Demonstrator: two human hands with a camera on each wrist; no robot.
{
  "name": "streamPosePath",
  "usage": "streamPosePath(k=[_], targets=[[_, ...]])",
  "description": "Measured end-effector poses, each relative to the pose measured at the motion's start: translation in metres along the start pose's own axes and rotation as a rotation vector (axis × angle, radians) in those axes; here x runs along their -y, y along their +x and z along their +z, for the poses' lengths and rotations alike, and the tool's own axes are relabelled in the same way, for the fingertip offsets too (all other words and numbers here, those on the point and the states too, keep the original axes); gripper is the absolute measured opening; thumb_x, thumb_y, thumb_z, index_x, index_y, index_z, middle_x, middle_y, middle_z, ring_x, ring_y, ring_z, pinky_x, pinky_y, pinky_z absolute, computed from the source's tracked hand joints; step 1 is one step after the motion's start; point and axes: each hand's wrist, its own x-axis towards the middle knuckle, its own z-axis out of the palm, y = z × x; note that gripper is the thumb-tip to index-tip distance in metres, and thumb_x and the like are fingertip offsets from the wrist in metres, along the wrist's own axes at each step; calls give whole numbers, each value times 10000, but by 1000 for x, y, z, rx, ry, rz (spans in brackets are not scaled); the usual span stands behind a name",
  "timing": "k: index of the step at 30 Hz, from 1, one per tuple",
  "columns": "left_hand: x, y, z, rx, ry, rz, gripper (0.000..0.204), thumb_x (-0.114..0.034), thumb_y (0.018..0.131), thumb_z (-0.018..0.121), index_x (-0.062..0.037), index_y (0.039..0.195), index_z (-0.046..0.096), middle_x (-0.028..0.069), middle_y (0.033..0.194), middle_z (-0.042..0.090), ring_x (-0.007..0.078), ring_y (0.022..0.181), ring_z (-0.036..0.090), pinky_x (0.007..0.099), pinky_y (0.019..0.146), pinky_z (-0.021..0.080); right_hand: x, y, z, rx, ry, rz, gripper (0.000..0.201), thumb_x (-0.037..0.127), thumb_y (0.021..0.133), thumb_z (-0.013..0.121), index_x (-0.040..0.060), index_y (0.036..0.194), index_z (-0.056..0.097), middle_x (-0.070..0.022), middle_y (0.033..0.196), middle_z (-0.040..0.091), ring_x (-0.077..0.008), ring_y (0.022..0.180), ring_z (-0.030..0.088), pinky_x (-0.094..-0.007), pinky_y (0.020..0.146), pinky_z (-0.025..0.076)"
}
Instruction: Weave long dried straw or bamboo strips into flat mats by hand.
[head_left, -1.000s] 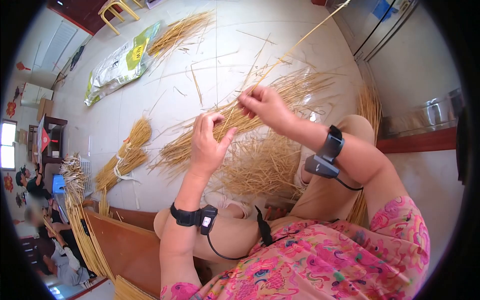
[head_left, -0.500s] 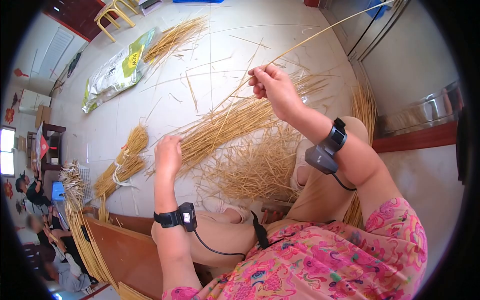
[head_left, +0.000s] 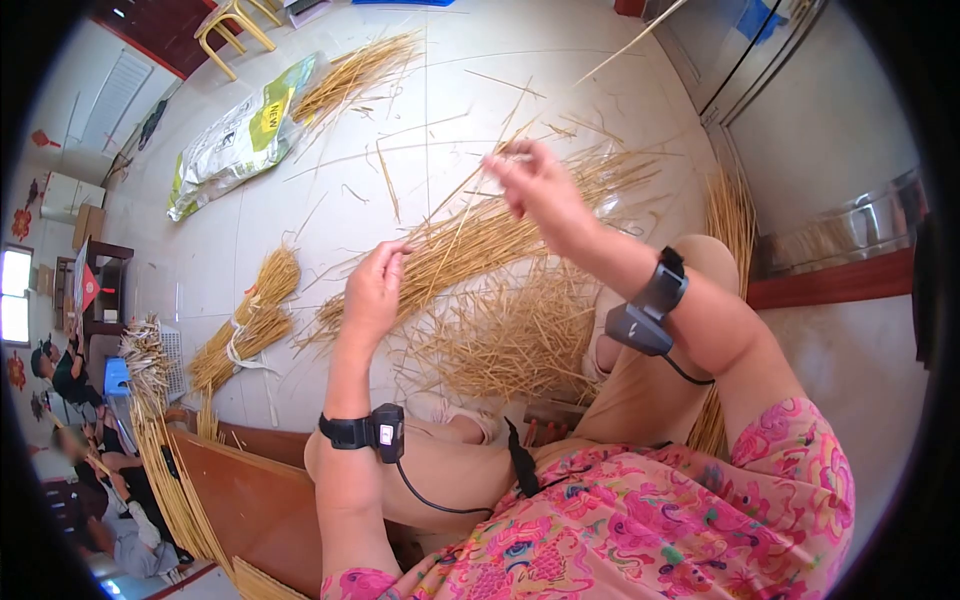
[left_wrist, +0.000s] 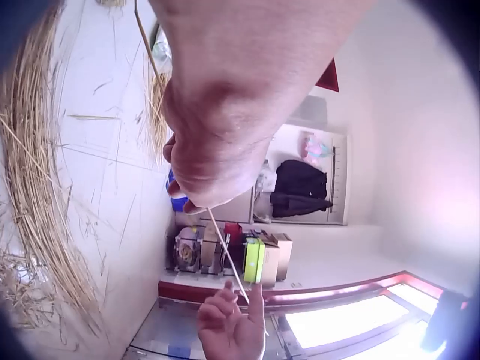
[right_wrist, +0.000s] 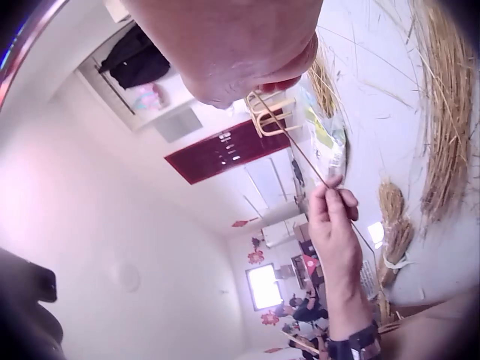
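Observation:
A long thin straw stalk (right_wrist: 292, 142) runs between the two hands. In the right wrist view, the left hand (head_left: 373, 290) pinches it between thumb and fingertips, and a length trails down past that hand. The right hand (head_left: 545, 195), blurred in the head view, is raised farther forward and to the right. In the left wrist view, the stalk passes between its thumb and fingers, with the index finger fairly straight. Beneath both hands a large sheaf of loose straw (head_left: 470, 235) lies across the floor.
Short straw scraps (head_left: 510, 340) are heaped by the person's feet. A tied straw bundle (head_left: 255, 310) lies to the left, near a wooden bench (head_left: 240, 480). Farther off are a plastic sack (head_left: 235, 135) with straw and a stool (head_left: 235, 30). A metal door (head_left: 830, 130) stands at the right.
The left hand first drew away to the left from an open pose near the right hand, then came back up and right. The right hand has shifted slightly left and down since half a second ago.

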Motion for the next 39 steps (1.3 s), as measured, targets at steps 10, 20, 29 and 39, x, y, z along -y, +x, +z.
streamPosePath(k=[10,20,29,39], targets=[[-2,4,-5,-79,-10,42,193,-55,851,549,-24,1023,631,91,788,636,191,682,606,282,638,474,-13,3,-6,80,295,27,223,155,969,428,-29,977,554,-64,806,580,-120,673,560,-248,602,477],[-34,-2,1,-75,-65,187,167,-39,816,612,-27,968,677,89,793,650,160,680,606,271,620,476,-36,-33,24,352,156,111,240,154,962,459,-27,1040,596,-56,863,620,-104,716,585,-239,641,493],[-35,-2,3,-290,-140,194,88,-100,916,528,-17,930,556,91,825,643,126,686,582,234,591,448,-39,-20,17,178,271,236,245,189,971,429,-7,995,573,-52,844,610,-112,702,577,-250,628,479],[-17,1,-32,-395,-599,36,145,-165,987,393,-23,978,424,-4,633,409,40,518,327,177,434,268,-39,-8,5,21,207,211,243,204,979,383,28,951,549,-21,773,580,-99,602,510,-248,557,431]])
